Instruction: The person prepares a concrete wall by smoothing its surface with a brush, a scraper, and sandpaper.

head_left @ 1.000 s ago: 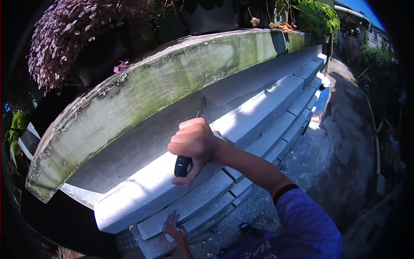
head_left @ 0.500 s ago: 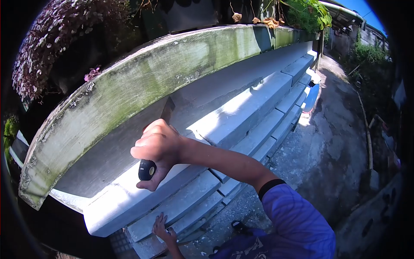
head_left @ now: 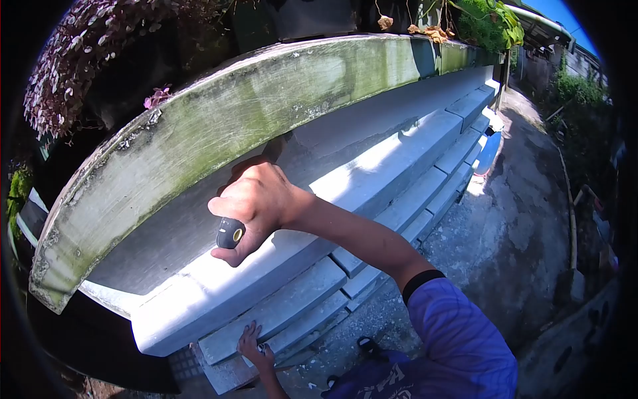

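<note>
My right hand [head_left: 256, 199] is wrapped around the dark handle of a scraper [head_left: 230, 233], with the handle's butt showing a yellow-ringed hole. The scraper's blade points up toward the grey wall face [head_left: 319, 149] beneath a mossy concrete ledge [head_left: 266, 103]; its tip lies in shadow, so contact is hard to judge. Below, my left hand [head_left: 255, 347] rests with fingers stretched out on the edge of the lower pale slabs [head_left: 272, 309]. Something small and shiny sits on or by that hand, too small to name.
A broad white step [head_left: 219, 279] runs along under the wall. Purple-leaved plants [head_left: 80, 73] and green leaves [head_left: 495, 26] hang over the ledge. To the right lie a concrete path [head_left: 512, 199], a blue container [head_left: 488, 154] and a long pole [head_left: 570, 199].
My right hand has shifted slightly up and right with the scraper, its blade now further into the shadow under the ledge. My left hand stays on the slabs. The view has moved slightly.
</note>
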Demonstrator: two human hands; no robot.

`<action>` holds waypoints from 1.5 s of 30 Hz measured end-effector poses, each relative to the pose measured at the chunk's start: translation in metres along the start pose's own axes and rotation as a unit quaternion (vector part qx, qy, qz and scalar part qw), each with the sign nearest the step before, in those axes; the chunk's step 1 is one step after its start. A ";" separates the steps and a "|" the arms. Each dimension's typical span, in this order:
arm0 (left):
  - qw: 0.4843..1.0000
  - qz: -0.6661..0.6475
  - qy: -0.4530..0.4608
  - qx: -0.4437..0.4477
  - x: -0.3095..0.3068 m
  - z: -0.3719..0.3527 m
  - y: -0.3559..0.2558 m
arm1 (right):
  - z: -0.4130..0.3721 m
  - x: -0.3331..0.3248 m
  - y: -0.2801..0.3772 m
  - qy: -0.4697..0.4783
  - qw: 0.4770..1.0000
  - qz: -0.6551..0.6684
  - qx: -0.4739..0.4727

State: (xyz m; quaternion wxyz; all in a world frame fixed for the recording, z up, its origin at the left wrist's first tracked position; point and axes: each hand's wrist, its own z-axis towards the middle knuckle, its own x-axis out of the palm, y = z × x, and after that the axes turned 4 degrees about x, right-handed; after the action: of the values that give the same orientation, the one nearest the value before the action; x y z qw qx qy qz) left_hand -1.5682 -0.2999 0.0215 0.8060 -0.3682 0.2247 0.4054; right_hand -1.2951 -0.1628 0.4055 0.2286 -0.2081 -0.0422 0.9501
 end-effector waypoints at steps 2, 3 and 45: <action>1.000 0.002 0.004 -0.007 -0.002 0.002 -0.003 | 0.007 -0.005 0.015 -0.002 0.997 0.036 -0.063; 1.000 0.001 0.003 -0.005 -0.001 0.000 0.000 | 0.011 -0.009 0.027 -0.003 0.994 0.055 -0.094; 1.000 -0.007 0.017 0.016 -0.001 0.001 0.004 | 0.010 -0.027 0.056 -0.022 0.992 0.046 -0.112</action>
State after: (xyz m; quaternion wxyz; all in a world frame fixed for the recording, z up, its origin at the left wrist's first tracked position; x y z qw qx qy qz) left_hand -1.5723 -0.2980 0.0213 0.8103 -0.3640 0.2426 0.3899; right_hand -1.3007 -0.2247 0.4147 0.1586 -0.2135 -0.1435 0.9532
